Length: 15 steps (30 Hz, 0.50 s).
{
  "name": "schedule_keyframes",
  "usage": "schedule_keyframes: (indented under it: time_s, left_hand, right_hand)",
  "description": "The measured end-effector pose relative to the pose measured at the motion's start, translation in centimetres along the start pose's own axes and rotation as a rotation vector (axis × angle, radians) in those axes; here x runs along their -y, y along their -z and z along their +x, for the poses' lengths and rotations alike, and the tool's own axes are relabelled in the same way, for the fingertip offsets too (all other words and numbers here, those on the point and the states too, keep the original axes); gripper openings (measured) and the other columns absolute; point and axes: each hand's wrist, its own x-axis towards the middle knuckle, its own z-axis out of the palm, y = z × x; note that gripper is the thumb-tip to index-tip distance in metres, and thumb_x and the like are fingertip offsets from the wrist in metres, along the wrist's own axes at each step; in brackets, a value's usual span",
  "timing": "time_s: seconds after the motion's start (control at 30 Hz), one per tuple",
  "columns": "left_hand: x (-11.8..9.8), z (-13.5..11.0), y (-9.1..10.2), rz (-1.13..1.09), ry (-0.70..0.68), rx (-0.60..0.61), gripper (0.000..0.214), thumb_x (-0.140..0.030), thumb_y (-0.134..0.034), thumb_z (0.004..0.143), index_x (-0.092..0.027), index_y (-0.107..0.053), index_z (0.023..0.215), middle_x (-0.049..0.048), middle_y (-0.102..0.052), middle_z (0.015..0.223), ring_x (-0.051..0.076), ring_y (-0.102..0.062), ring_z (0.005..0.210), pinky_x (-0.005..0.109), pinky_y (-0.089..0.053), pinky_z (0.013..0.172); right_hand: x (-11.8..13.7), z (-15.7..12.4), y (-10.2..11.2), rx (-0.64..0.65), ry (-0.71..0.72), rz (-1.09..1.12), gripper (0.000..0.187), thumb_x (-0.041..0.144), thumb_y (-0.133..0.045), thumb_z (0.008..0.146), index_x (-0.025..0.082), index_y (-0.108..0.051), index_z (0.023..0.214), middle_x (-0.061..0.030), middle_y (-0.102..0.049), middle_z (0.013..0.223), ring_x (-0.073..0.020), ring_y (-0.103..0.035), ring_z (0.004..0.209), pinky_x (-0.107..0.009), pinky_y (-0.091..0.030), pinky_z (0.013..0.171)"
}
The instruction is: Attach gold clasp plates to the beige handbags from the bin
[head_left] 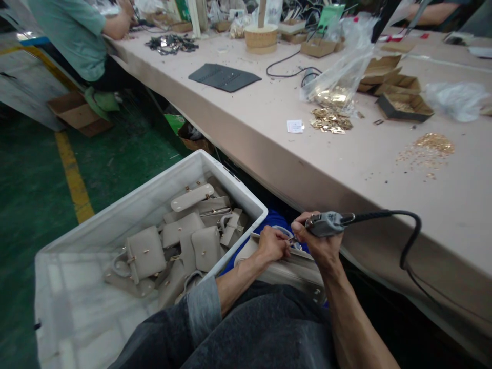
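On my lap lies a beige handbag (298,271), partly covered by my arms. My left hand (273,243) is closed on the bag's upper part, near its handle. A grey corded electric screwdriver (326,224) is gripped in my right hand (319,243), its tip pointing left toward the fingers of my left hand. What the tip touches is too small to make out. Beside my left arm, a white plastic bin (77,307) holds several beige handbags (146,251), lying in a loose heap.
The long table (249,128) runs along my right. On it are gold metal pieces (331,120) by a plastic bag (346,61), small gold bits (434,146), a dark sheet (225,77) and a cardboard box (405,105). The black cord (411,246) hangs over its edge. A co-worker (73,36) sits far left.
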Motion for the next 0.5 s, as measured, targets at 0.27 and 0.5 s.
schedule_keyframes:
  time_s: [0.27,0.5]
  left_hand:
    - [0.2,0.2,-0.9,-0.021,0.029,-0.01,0.014,-0.012,-0.064,0.089,-0.006,-0.076,0.094,0.0056,-0.071,0.064,0.012,-0.062,0.043,0.022,-0.05,0.046]
    - [-0.8,-0.6,-0.7,0.307,-0.213,-0.02,0.014,-0.009,-0.066,0.084,-0.014,-0.076,0.076,0.0052,-0.072,0.069,0.018,-0.069,0.067,0.025,-0.048,0.064]
  right_hand:
    - [4.4,1.1,3.2,-0.17,0.085,0.337,0.016,0.027,-0.084,0.083,0.021,-0.069,0.088,0.0022,-0.064,0.071,-0.0096,-0.052,0.051,-0.028,-0.048,0.054]
    - [7.4,2.1,9.9,-0.504,0.092,0.604,0.03,0.023,-0.086,0.075,0.021,-0.056,0.08,0.006,-0.058,0.071,-0.0067,-0.046,0.052,-0.024,-0.047,0.055]
